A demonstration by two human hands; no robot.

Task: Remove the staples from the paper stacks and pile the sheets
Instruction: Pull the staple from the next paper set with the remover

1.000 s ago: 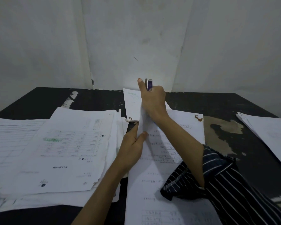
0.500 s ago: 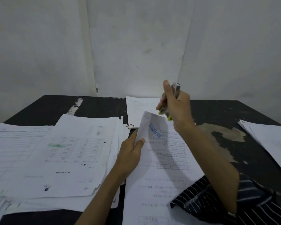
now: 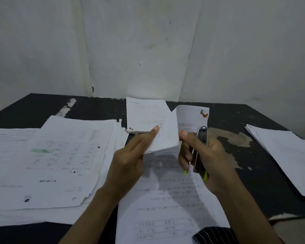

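Curling back over the centre stack [image 3: 165, 199], the top sheet [image 3: 165, 138] is pinched by the left hand [image 3: 128, 161]. A staple remover [image 3: 200, 150] is gripped in the right hand [image 3: 208, 155], just beside that sheet. The stack is partly hidden by both forearms. Counted on the black table [image 3: 253, 182]: one left pile [image 3: 60, 155], one rear stack [image 3: 144, 115], one right pile [image 3: 289, 155].

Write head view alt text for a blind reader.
A person's left hand holds the top sheet of a paper stack folded back while the right hand grips a metal tool; paper piles lie either side on a black table.
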